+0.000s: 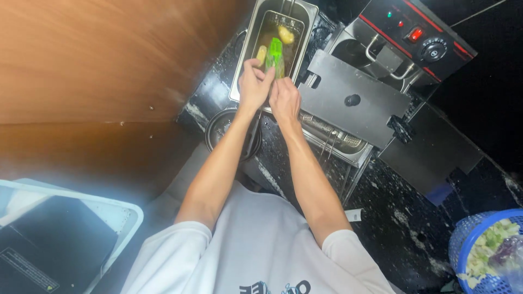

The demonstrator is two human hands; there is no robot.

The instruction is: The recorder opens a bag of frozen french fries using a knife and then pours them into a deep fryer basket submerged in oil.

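both arms extended away from the body, hands together over the near end of a steel fryer tank at the far centre of the scene. left hand: fingers curled, thumb and forefinger pinched on the lower end of a bright green wrapper-like packet. right hand: fingers bent, fingertips meeting the same green packet at its near right edge. packet stands roughly upright, tilted slightly, its upper end above the oil. exact kind of packet not resolvable; it may be a plastic bag or sleeve.

in the tank: dark oil with two pale yellow pieces floating, one at the far end, one just left of the packet.

right of the tank: a flat dark metal lid with a round knob, lying over the neighbouring fryer. beyond it, a black control head with red lamps and a dial. near left of the tank: a round dark pot. near right corner: blue basket holding green and white scraps. near left: white tray.
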